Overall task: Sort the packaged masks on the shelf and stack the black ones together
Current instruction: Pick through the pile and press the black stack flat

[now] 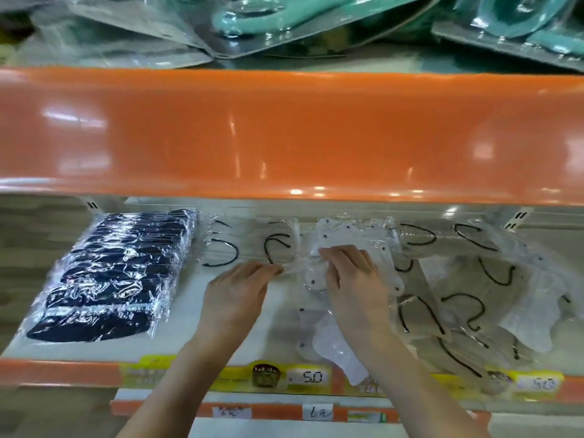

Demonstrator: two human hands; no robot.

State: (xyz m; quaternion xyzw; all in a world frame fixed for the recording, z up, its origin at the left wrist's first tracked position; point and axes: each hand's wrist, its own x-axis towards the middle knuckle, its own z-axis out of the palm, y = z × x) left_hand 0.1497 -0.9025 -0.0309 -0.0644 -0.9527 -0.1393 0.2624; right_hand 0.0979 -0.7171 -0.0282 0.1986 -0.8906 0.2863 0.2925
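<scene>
Right now we see both hands over the middle of the shelf. Our left hand pinches the edge of a clear plastic pack with its fingertips. Our right hand has its fingers curled on top of the same pack, which holds a white mask with dark dots. The two hands are close together, and the plastic is pulled between them.

On the left side of the shelf sits the stack of black masks. They are all wrapped in shiny plastic and lie in a neat leaning row, well apart from the hands.

Between the black stack and the hands lie white masks with black ear loops. On the right side there is a messy pile of more packs, white and tan ones with black loops. Another white mask lies near the front edge, just under our right wrist, and it hangs a bit over the edge.

Yellow price tags run along the front of the shelf. One seems to say 5.0, but it is blurry, so we cannot be sure. Above the masks is a wide orange shelf front. On top of it lie green things in plastic packs.
</scene>
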